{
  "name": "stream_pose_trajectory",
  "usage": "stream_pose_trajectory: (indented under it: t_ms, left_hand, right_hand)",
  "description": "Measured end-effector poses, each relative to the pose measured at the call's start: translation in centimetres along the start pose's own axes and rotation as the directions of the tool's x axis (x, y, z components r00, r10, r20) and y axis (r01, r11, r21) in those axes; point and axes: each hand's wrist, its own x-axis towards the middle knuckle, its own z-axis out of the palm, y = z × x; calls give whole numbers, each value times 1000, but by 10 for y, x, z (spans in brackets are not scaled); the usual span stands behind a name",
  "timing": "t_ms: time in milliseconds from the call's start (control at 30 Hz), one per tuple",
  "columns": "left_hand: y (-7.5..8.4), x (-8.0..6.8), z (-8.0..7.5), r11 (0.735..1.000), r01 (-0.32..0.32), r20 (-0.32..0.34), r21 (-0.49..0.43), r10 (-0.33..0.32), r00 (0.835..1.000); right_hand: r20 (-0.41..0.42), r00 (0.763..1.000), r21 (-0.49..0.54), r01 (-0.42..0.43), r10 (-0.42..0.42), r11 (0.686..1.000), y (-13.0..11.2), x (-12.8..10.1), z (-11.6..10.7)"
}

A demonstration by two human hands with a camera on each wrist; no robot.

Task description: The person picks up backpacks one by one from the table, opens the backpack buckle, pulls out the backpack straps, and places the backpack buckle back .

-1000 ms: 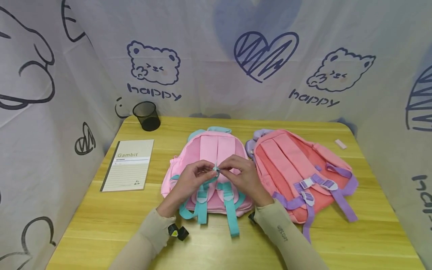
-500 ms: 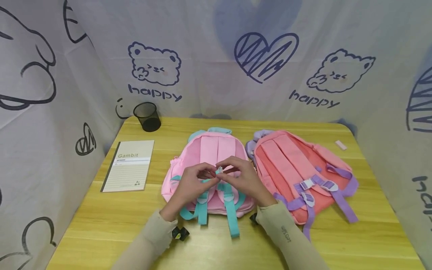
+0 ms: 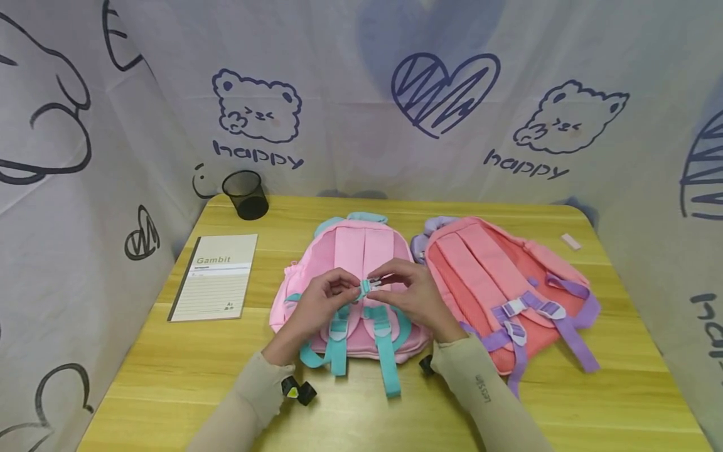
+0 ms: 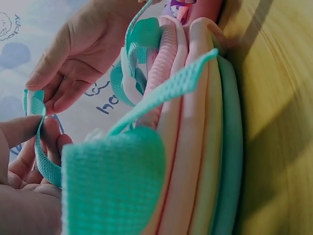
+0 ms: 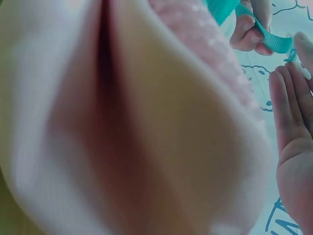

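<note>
A small pink backpack [image 3: 350,251] with teal webbing straps [image 3: 386,364] lies with its shoulder straps facing up. Over its middle, my left hand [image 3: 319,304] pinches a teal strap [image 4: 46,164] close to its end, where a whitish side-release buckle [image 3: 371,285] is threaded on. The buckle's prongs point right. My right hand [image 3: 415,298] holds the prong end between thumb and fingertips, its other fingers fairly straight in the right wrist view. Both hands are raised above the bag, fingertips nearly meeting at the buckle.
A coral backpack [image 3: 480,276] with purple straps [image 3: 516,358] lies right beside the pink one. At left are a notebook [image 3: 214,276] and a black mesh pen cup [image 3: 246,196]. A small pale eraser-like block [image 3: 570,241] lies far right. Printed cloth surrounds the table's back and sides.
The buckle, mostly covered by fingers before, has turned so its prongs show pointing right. My hands shifted slightly, fingertips still on the strap and buckle. The backpacks stayed in place.
</note>
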Motion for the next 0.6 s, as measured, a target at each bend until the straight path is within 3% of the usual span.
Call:
stream_pose_trajectory:
  t_ms: [233, 600]
  left_hand:
    - [-4, 3, 0, 997, 2, 10, -78, -1, 1000]
    - [-11, 3, -3, 995, 1, 8, -100, 0, 1000]
  right_hand:
    - [-21, 1000, -2, -6, 6, 1000, -1, 1, 1]
    - [-42, 998, 17, -35, 36, 999, -3, 0, 1]
